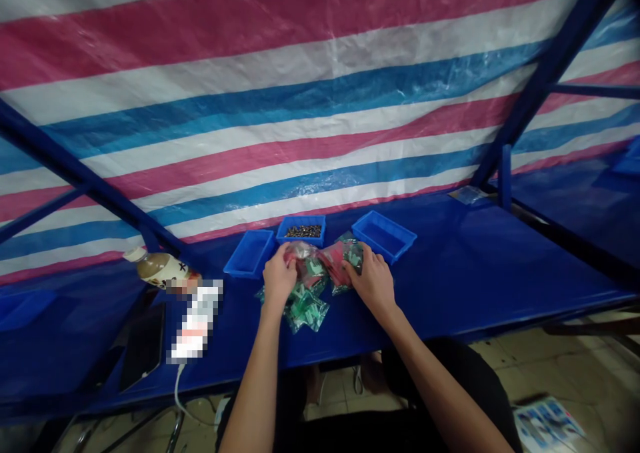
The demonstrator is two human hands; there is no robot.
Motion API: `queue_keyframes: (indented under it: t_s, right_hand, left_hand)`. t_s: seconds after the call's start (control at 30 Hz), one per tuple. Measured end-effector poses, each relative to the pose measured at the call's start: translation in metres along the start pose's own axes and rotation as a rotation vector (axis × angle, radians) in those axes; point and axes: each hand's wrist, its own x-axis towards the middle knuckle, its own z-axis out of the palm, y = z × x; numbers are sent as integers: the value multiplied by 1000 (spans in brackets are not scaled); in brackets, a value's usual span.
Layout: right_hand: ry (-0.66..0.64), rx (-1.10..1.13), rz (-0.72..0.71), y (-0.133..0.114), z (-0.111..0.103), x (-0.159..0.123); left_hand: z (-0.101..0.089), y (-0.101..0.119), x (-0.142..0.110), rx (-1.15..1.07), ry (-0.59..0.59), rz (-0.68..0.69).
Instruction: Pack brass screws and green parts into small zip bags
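My left hand (pixel 280 274) is closed on the edge of a clear plastic bag (pixel 303 251) with reddish markings or contents. My right hand (pixel 371 278) grips a red-and-clear plastic bag (pixel 338 266) on the other side, thumb towards the middle. Whether the two hands hold one bag or two, I cannot tell. Small clear packets with green and white contents (pixel 305 306) lie in a loose pile below and between my hands. More green shows through the plastic beside my right fingers.
Behind my hands stand a blue tray of small dark metallic pieces (pixel 305 219), an empty-looking left tray (pixel 250 253) and a right tray (pixel 384 234). At left are a drink bottle (pixel 160 267), a blurred-out device on a white cable (pixel 195 326) and a dark tablet-like slab (pixel 143 343). Striped sheeting (pixel 320 106) hangs behind.
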Motion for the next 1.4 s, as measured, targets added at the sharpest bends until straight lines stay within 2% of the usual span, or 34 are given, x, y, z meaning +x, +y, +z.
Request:
queue_keyframes:
  t_s: [0.13,0.27,0.37,0.47,0.6,0.67,0.77,0.9,1.03,1.13,1.23,1.3,1.4]
  right_hand:
    - [46,51,11,0,1,0]
    - [57,58,29,-1,0,0]
    - [57,41,18,-2,-2,-1]
    - [84,21,-24,-6,-6,-3]
    - [105,98,-168,-22,-14,-9]
    - [32,225,-268,-36,-16,-10]
    - [-192,358,-427,-61,-12,-4]
    - [-419,243,-543,-94,13,12]
    - [-579,83,-542,-118,37,21]
    - [-654,37,-494,-120,44,25]
    - [-726,47,-528,-108,49,27]
    - [-725,34,-578,-98,54,28]
    - [-664,19,-587,-89,61,28]
  left_hand:
    - [-11,-14,8,-193,41,-25]
    - [-19,-30,13,-494,189,-156]
    - [-25,-44,11,-695,253,-229]
    - [-33,-53,4,-767,307,-272]
    - [-47,-55,-4,-824,429,-273]
    - [-53,-55,-7,-866,452,-262]
    - [-60,-54,-10,-914,466,-286]
    - [-62,-55,-14,-934,503,-317]
    - [-63,-54,-17,-982,498,-371]
    - [-66,-52,-20,-1041,518,-406]
    - [-71,-48,-23,-1083,569,-433]
    - [-74,-46,-24,-1107,580,-446]
    - [-75,-43,-26,-1130,528,-459]
